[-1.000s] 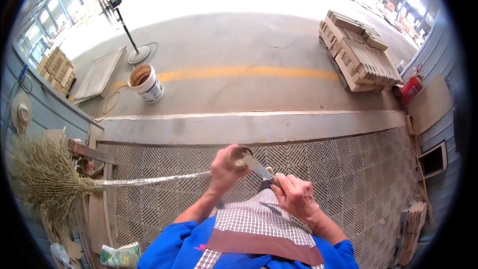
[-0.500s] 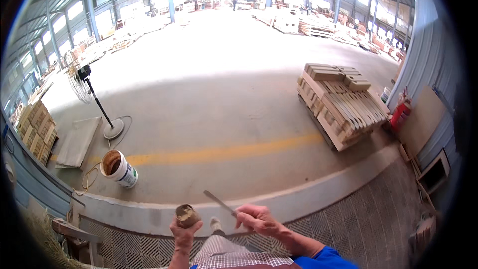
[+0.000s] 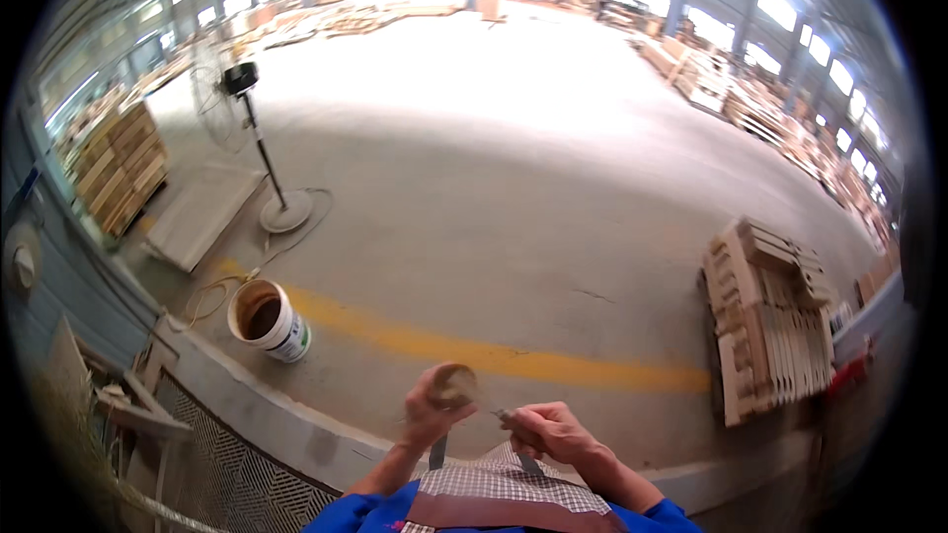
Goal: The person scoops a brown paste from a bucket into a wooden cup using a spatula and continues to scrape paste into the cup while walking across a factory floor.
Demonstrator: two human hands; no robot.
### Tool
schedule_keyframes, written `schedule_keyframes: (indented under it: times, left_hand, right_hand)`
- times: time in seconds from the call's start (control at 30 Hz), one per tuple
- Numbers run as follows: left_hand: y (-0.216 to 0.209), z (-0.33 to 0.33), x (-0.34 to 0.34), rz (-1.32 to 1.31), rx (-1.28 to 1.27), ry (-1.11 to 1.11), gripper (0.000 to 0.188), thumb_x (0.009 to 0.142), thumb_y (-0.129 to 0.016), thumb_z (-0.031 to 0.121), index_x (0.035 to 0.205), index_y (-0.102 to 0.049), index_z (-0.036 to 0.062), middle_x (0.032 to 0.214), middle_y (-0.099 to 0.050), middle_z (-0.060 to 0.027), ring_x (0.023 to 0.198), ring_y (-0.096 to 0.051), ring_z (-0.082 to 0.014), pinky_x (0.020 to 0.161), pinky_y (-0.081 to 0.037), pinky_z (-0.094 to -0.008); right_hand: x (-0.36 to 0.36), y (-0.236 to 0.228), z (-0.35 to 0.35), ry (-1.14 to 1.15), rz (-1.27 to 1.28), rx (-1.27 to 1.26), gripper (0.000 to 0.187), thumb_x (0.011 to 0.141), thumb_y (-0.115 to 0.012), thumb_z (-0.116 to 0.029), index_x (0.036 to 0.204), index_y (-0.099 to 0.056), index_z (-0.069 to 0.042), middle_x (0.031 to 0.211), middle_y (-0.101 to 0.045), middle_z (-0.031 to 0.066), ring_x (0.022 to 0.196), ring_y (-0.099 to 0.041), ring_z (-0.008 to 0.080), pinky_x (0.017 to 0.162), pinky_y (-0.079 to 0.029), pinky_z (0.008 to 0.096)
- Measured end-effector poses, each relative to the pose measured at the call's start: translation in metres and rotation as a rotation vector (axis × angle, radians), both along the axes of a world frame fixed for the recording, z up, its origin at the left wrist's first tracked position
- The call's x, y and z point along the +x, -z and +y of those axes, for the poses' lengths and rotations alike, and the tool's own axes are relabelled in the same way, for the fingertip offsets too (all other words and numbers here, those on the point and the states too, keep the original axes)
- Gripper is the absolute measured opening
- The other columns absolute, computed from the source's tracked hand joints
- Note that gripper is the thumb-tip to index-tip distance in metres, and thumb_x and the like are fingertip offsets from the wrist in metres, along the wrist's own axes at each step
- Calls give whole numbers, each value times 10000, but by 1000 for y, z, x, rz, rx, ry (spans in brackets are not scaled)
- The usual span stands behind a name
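My left hand (image 3: 425,419) is wrapped round a small brown round cup (image 3: 455,386), its mouth tilted up, with pale stuff smeared inside. Fingers of my right hand (image 3: 559,432) are closed on the handle of a thin flat-bladed spatula (image 3: 505,416). Its blade is blurred and points toward the cup, close to its rim; whether they touch I cannot tell. Both hands are in front of my checked apron (image 3: 494,479), at the lower middle of the head view.
A white bucket (image 3: 289,339), brown inside, stands on the floor to the left. Behind it are a pedestal fan (image 3: 262,143) with a trailing cord, a flat board (image 3: 209,209) and a stack of wood (image 3: 120,166). Shaped wooden parts (image 3: 775,336) are piled on the right.
The cup and spatula have come closer together, and the spatula's blade has swung toward the cup. My view has turned to the right, and I stand nearer the yellow floor line.
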State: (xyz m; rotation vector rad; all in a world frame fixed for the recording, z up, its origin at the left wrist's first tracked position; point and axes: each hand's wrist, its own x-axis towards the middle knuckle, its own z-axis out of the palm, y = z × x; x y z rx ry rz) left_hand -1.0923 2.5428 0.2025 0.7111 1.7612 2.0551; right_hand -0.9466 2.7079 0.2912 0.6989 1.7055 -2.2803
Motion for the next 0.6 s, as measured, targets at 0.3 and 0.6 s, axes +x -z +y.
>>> schedule_keyframes:
  times: [0.3,0.6]
  left_hand:
    - [46,147,-228,74,-73,-307,553,677,-850,32,1170,-600,15,1064,-674,-65,976,-638,-142,804,-557,-281]
    - [-15,210,-437,-90,29,-574,500,656,-862,62,1093,-626,3,1000,-689,-74,884,-657,-131,790,-554,-288]
  right_hand:
    - [-236,40,194,-96,71,-31,287,958,-584,-201,882,-687,56,618,-614,80,434,-469,87,390,-343,232]
    - [-525,42,306,-245,39,-941,397,1028,-396,-304,1020,-582,47,634,-552,94,371,-410,119,339,-357,220]
